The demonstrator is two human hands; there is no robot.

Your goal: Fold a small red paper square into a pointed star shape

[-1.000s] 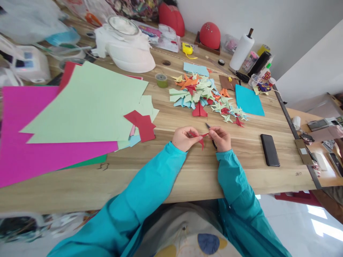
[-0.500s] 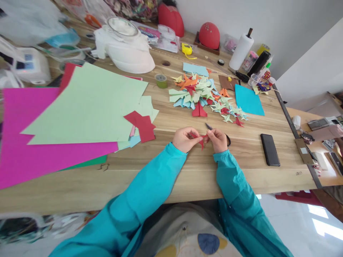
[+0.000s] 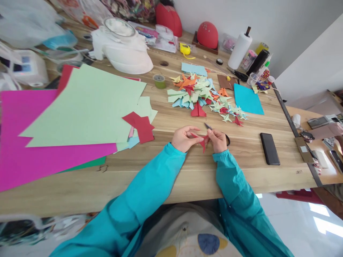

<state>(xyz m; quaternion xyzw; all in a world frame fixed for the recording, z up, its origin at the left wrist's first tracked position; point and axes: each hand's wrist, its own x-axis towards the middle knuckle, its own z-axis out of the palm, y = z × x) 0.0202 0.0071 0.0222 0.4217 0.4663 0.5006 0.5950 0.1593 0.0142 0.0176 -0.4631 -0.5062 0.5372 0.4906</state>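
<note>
A small red folded-paper piece (image 3: 199, 138) with pointed ends is stretched between my hands over the table. My left hand (image 3: 184, 138) pinches its left side between thumb and forefinger, the other fingers extended above. At its right end, the fingertips of my right hand (image 3: 217, 140) are closed on the paper. Dark-handled scissors (image 3: 207, 126) show past my right hand, blade tip on one side and handle loop on the other; whether they lie on the table or rest in the hand I cannot tell. Beyond lies a pile of folded paper planes and stars (image 3: 197, 89).
To the left are large green sheets (image 3: 88, 107), a magenta sheet (image 3: 26, 142) and red paper scraps (image 3: 143, 128). A phone (image 3: 269, 148) lies at the right, with a blue paper square (image 3: 248, 99) behind it. A white cap (image 3: 123, 50) and paper roll (image 3: 239, 50) stand farther back.
The left fingers have lifted and spread a little, and the red paper shows more of its shape, its lower tip slightly lower. The scissors keep their place by the right hand.
</note>
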